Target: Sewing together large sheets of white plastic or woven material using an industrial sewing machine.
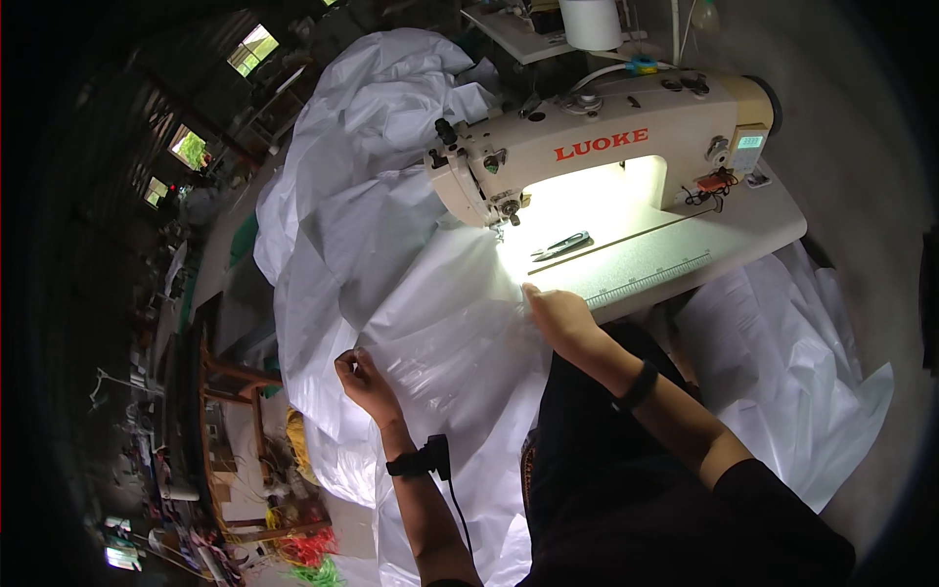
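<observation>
Right now both hands are on a large sheet of white plastic-like fabric (440, 323) that runs from the sewing machine's needle area down over the person's lap and off the table edge. The left hand (364, 380) sits at about seven o'clock from the needle, its fingers closed together, pinching a fold of the fabric at the sheet's left edge. A black band with a small device and a cord (423, 460) is strapped on that wrist. The right hand (558, 315) lies at about five o'clock from the needle, just beside the near edge of the machine table (685, 259); its fingers curl over the fabric and press it, though whether they actually clamp the sheet or only rest on it cannot be told. A dark band (641, 384) circles the right wrist.

The cream sewing machine (606, 147) stands at twelve o'clock from the hands, its lamp throwing a bright patch on the table under the arm. A small pair of thread snips (562, 245) lies in that lit patch, at one o'clock from the right hand and apart from it. More of the white fabric is heaped behind and left of the machine head, at eleven o'clock, and another pile (792, 382) hangs low at the person's right, at four o'clock. A white thread cone (590, 22) stands behind the machine.
</observation>
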The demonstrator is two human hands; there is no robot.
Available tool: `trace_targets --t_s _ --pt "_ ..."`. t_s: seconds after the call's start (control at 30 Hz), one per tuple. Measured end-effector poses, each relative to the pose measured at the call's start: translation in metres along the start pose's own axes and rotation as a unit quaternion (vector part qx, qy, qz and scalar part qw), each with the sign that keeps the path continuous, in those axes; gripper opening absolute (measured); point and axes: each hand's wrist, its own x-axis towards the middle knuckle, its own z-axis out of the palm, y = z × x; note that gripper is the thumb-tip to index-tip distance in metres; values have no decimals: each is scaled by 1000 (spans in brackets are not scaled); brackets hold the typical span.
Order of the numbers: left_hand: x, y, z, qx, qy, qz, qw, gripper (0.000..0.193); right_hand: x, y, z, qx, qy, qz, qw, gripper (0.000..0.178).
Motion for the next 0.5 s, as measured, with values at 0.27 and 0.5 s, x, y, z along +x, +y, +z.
trace_targets --t_s 0.27,0.5 --pt "20 9 2 6 4 43 999 11 -30 -12 12 -105 19 10 994 43" --pt "65 4 36 75 -16 66 995 10 14 -15 13 -94 52 12 994 29"
